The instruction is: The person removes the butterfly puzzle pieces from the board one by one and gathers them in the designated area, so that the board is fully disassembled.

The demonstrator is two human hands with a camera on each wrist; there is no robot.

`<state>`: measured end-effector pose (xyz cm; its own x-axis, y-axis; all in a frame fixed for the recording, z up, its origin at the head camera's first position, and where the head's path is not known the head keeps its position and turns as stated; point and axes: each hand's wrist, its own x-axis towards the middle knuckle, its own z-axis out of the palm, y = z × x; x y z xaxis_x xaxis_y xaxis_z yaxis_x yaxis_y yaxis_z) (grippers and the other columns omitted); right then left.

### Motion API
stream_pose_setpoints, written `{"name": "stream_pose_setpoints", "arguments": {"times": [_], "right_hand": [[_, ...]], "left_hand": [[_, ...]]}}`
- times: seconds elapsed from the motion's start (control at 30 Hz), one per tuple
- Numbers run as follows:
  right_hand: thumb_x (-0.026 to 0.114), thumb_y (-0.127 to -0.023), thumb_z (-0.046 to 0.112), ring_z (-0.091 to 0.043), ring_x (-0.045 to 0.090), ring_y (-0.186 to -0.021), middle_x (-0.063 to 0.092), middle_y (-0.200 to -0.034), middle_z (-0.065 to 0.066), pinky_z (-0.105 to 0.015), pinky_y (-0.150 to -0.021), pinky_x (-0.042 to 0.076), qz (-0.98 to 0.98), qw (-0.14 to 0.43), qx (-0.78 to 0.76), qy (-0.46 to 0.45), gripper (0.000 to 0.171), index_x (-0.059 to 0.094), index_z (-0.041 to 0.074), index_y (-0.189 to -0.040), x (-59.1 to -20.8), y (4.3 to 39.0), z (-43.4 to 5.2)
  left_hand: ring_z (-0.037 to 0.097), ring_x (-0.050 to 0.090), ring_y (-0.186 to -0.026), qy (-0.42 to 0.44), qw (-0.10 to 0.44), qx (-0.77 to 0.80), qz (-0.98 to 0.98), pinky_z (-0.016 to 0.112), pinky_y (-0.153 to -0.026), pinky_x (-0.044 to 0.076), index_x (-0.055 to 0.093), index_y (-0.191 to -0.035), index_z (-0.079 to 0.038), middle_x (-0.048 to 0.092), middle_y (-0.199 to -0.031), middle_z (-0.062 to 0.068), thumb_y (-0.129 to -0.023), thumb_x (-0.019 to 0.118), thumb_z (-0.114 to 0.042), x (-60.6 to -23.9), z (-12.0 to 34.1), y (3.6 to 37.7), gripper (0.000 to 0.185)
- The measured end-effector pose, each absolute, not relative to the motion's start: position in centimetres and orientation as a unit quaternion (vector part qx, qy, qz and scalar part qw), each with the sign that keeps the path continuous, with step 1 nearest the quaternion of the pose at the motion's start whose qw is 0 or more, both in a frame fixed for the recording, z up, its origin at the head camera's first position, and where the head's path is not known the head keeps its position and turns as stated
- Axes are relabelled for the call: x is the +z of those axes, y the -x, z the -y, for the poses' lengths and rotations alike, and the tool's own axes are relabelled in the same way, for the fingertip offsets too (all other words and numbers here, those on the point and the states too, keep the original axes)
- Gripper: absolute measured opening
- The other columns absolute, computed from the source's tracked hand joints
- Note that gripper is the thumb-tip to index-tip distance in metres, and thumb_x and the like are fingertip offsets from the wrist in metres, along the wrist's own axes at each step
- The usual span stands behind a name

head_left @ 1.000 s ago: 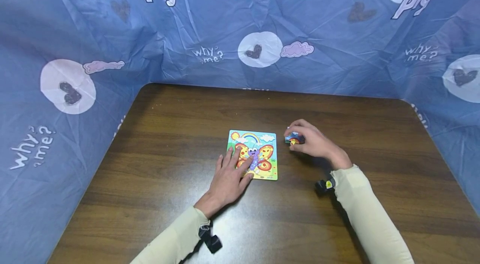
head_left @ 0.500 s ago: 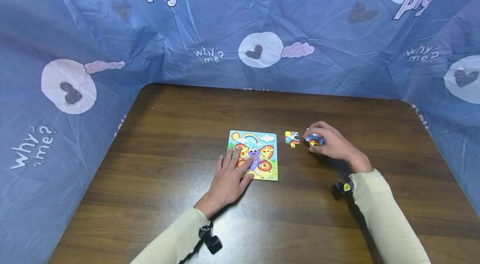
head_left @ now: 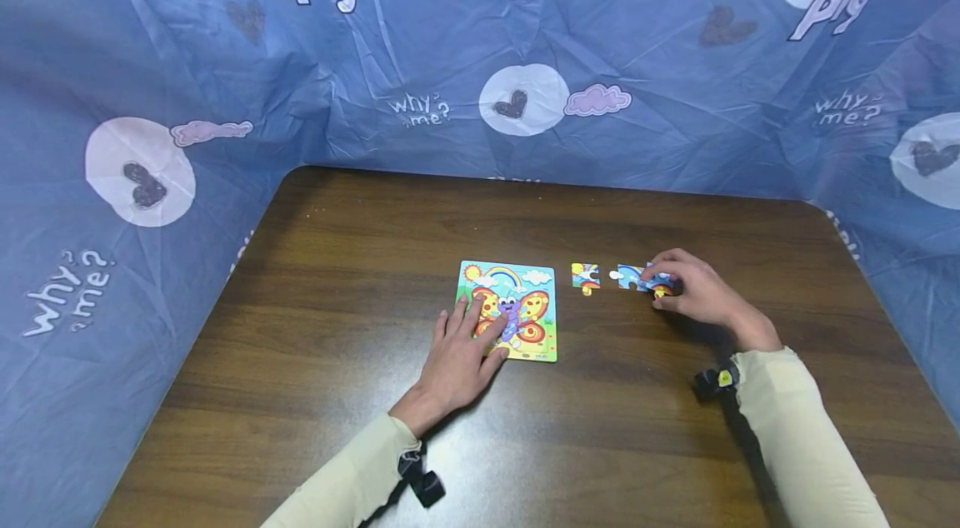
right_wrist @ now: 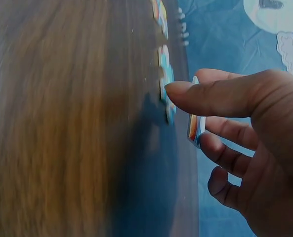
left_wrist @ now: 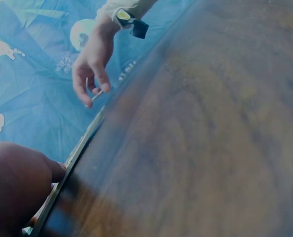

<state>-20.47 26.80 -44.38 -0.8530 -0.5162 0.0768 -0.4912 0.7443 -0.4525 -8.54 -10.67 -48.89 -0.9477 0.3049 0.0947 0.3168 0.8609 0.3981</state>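
A square butterfly picture puzzle (head_left: 525, 282) lies on the wooden table, with my left hand (head_left: 457, 353) resting flat on its lower left part, fingers spread. To its right sits a jigsaw piece (head_left: 583, 273) with a yellow and blue print. Farther right is a blue jigsaw piece (head_left: 630, 278) with a white knob. My right hand (head_left: 701, 295) pinches another jigsaw piece (right_wrist: 193, 131) between thumb and fingers, just above the table and right beside the blue piece. In the left wrist view the puzzle is seen edge-on under my left hand (left_wrist: 18, 182).
The brown wooden table (head_left: 337, 286) spreads around both hands. A blue cloth (head_left: 420, 28) with printed clouds and words hangs behind and at the sides. A black camera mount sits on each wrist.
My right hand has moved rightward in steps. It left first the yellow and blue piece, then the blue piece, on the table. My left hand has stayed on the puzzle.
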Motion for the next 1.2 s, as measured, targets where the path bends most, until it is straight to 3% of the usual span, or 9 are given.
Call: {"name": "stream_pose_setpoints", "arguments": {"times": [0.73, 1.2], "right_hand": [[0.084, -0.073, 0.0, -0.046, 0.059, -0.114, 0.065, -0.12, -0.026, -0.062, -0.094, 0.044, -0.934, 0.038, -0.226, 0.274, 0.038, 0.074, 0.005, -0.11, -45.1, 21.1, -30.0], [0.076, -0.082, -0.002, -0.049, 0.053, -0.121, 0.055, -0.132, -0.029, -0.065, -0.098, 0.043, -0.936, 0.096, -0.245, 0.235, 0.03, 0.074, 0.004, -0.111, -45.7, 21.2, -30.5]], "left_hand": [[0.045, 0.026, -0.152, 0.159, 0.015, -0.204, 0.966, 0.066, -0.119, 0.024, 0.052, -0.146, -0.023, 0.032, -0.162, 0.023, -0.101, 0.053, -0.041, -49.1, 10.6, 8.6, 0.049], [0.044, 0.025, -0.152, 0.157, 0.009, -0.203, 0.966, 0.066, -0.12, 0.023, 0.052, -0.147, -0.023, 0.03, -0.163, 0.022, -0.101, 0.053, -0.04, -49.1, 10.7, 8.6, 0.048]]}}
